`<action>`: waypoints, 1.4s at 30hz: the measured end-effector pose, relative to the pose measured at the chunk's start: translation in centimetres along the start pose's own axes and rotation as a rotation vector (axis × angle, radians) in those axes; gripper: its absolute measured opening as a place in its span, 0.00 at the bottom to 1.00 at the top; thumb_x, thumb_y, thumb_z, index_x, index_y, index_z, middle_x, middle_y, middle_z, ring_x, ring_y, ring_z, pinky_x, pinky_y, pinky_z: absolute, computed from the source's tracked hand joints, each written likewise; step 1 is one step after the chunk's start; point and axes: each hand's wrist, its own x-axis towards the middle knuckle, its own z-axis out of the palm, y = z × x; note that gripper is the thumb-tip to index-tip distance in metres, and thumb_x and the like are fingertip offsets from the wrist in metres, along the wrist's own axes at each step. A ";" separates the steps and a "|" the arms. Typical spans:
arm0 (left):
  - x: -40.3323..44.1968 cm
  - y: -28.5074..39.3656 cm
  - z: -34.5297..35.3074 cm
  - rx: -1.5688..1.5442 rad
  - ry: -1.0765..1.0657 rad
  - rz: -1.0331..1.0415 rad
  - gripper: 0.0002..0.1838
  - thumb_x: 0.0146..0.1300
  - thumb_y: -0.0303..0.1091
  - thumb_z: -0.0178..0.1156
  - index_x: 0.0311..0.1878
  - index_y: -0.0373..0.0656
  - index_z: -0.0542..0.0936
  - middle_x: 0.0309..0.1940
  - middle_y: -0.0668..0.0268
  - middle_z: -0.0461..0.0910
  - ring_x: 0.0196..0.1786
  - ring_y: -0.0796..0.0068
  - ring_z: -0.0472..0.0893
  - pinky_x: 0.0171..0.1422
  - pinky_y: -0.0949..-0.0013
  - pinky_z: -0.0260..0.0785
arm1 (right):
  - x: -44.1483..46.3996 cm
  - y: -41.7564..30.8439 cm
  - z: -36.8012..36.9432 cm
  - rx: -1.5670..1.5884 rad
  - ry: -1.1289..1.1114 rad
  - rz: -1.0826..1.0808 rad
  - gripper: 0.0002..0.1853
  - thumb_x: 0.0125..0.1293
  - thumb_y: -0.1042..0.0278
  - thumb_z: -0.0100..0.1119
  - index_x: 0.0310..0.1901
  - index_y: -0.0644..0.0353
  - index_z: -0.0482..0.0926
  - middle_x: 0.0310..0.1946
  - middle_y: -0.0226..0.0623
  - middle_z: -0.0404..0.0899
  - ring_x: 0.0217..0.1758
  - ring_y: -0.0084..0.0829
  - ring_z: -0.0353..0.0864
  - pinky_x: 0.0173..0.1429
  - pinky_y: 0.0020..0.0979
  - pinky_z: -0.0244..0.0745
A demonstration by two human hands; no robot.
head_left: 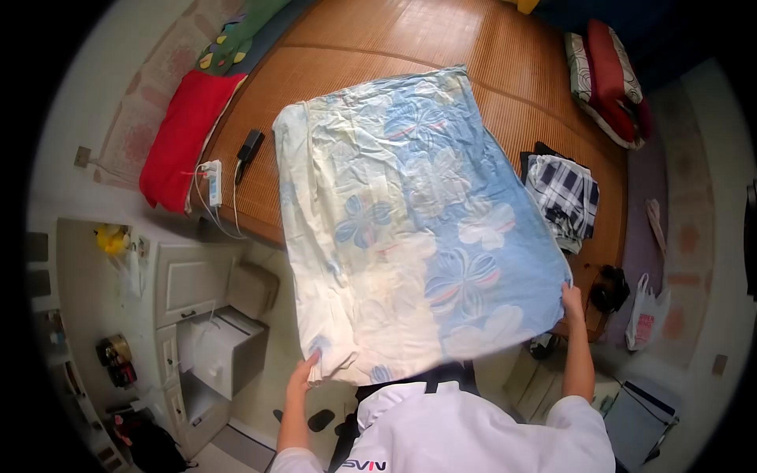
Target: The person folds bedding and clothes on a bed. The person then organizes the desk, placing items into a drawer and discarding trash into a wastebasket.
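Observation:
A blue and cream bed sheet (410,221) with a flower print spreads out in front of me, wrinkled, its far part on the brown bed mat (331,47). My left hand (303,370) is closed on the near left corner, where the cloth bunches up. At the near right corner, my right hand (573,303) grips the blue edge. The near edge hangs between both hands, off the bed and close to my body. Whether the cloth is one layer or folded, I cannot tell.
Folded plaid clothes (564,197) lie right of the sheet. A power strip (211,181) with cables and a black adapter (251,147) sit at left, near a red pillow (185,138). Cushions (607,83) stand far right. An open drawer (225,347) juts out lower left.

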 end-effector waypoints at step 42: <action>24.6 21.8 8.2 -0.190 0.283 0.190 0.44 0.54 0.51 0.68 0.66 0.38 0.59 0.69 0.54 0.54 0.71 0.58 0.54 0.70 0.44 0.48 | 11.8 -21.0 27.2 1.023 0.122 0.534 0.33 0.57 0.56 0.66 0.61 0.65 0.67 0.58 0.45 0.70 0.57 0.44 0.72 0.64 0.44 0.65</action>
